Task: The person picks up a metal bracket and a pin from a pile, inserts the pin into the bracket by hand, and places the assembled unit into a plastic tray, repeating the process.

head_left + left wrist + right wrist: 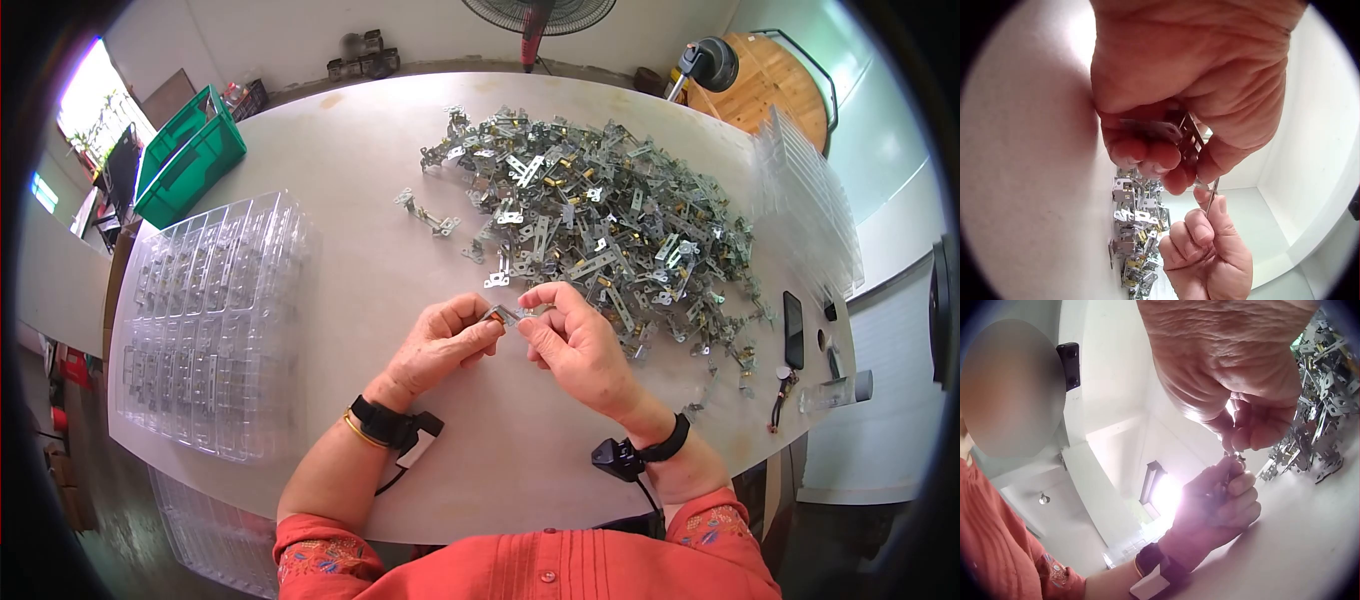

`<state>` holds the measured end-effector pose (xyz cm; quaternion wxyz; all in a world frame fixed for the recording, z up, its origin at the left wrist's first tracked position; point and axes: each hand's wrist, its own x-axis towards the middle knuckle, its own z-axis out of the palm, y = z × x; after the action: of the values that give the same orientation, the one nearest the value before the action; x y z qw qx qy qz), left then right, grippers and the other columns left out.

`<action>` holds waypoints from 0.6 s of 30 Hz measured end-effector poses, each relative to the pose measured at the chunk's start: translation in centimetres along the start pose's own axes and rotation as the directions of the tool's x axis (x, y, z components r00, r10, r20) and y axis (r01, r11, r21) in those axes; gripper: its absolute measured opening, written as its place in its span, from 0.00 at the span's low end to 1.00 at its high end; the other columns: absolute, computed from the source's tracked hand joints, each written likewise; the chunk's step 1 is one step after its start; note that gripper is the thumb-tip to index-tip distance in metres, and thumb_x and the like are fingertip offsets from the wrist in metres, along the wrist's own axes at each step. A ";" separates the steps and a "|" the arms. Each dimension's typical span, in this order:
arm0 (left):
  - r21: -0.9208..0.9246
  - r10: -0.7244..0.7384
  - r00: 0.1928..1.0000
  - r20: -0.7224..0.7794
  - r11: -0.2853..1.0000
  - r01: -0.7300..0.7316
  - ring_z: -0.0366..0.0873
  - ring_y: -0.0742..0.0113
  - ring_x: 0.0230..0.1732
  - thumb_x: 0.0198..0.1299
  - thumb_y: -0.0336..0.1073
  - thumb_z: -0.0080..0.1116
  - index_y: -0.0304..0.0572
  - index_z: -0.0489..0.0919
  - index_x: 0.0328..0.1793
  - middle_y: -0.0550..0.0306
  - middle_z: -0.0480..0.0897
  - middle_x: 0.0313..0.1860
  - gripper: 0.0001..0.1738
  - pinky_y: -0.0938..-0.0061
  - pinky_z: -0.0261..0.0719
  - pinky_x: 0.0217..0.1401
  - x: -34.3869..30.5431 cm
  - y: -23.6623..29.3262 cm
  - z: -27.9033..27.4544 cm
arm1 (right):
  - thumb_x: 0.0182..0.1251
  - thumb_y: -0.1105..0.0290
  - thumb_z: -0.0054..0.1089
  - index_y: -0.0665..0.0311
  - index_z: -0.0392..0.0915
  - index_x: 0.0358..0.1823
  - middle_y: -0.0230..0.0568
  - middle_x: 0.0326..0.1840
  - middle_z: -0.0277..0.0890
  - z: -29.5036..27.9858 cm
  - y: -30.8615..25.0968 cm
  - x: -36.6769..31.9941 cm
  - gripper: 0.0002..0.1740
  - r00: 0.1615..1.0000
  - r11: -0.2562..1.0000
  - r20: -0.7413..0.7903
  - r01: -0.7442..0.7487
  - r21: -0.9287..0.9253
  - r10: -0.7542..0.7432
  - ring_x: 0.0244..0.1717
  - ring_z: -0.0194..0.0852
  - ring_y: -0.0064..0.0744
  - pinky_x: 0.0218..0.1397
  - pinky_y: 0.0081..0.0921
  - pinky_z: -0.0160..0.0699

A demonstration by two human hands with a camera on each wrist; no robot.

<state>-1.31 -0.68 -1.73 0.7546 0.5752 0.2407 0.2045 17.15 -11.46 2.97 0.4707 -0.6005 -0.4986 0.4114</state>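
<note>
Over the table's near middle, both hands meet at small stamped metal parts. My left hand (440, 345) curls its fingers round a small metal bracket (1192, 139), whose flat plate (1154, 128) shows across the fingers in the left wrist view. Much of the bracket is hidden in the palm. Thumb and fingertips of my right hand (572, 345) pinch a thin metal strip (1213, 197), seen edge-on right at the left fingertips. I cannot tell whether strip and bracket are one piece. Just beyond the hands spreads a large heap of similar metal brackets (610, 220).
Clear plastic trays (215, 330) with metal parts in their compartments are stacked at left, near a green crate (190, 160). More clear trays (805, 200) stand at right. A phone (793, 330) and a clear bottle (830, 393) lie by the right edge of the table (350, 150).
</note>
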 end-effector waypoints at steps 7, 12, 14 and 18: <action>0.131 -0.086 0.996 -0.015 0.987 0.088 0.70 0.82 0.30 0.71 0.48 0.62 0.41 0.80 0.45 0.67 0.79 0.30 0.16 0.82 0.68 0.33 0.3 0.1 0.0 | 0.80 0.64 0.53 0.64 0.72 0.54 0.29 0.29 0.78 -0.7 0.7 1.2 0.11 0.955 0.951 0.258 -0.207 0.231 0.145 0.28 0.75 0.16 0.34 0.18 0.78; 0.217 -0.019 1.000 -0.007 0.976 0.020 0.70 0.83 0.30 0.72 0.46 0.62 0.40 0.81 0.44 0.67 0.79 0.31 0.15 0.84 0.68 0.32 0.2 0.1 0.5 | 0.80 0.64 0.53 0.61 0.74 0.49 0.30 0.29 0.79 -0.8 1.2 1.4 0.08 0.941 0.943 0.265 -0.266 0.202 0.208 0.28 0.78 0.18 0.32 0.20 0.79; 0.246 -0.020 1.000 0.006 0.969 0.018 0.71 0.83 0.31 0.72 0.46 0.62 0.40 0.81 0.43 0.68 0.79 0.31 0.15 0.83 0.69 0.33 0.4 -0.1 0.5 | 0.80 0.65 0.54 0.61 0.75 0.46 0.29 0.27 0.77 -0.5 0.8 1.1 0.07 0.963 0.962 0.162 -0.236 0.135 0.214 0.26 0.75 0.17 0.28 0.19 0.75; 0.279 0.005 0.999 0.034 0.960 -0.014 0.72 0.82 0.33 0.71 0.44 0.62 0.39 0.80 0.41 0.68 0.78 0.30 0.15 0.82 0.71 0.36 0.5 -0.2 0.6 | 0.77 0.65 0.58 0.63 0.76 0.41 0.30 0.23 0.76 -0.1 1.4 0.4 0.09 0.995 0.991 0.038 -0.091 -0.095 0.095 0.24 0.74 0.16 0.26 0.22 0.71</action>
<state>-0.57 -0.91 -1.87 0.6688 0.6803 0.2520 0.1627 17.60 -11.15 1.64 0.4118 -0.6356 -0.4985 0.4219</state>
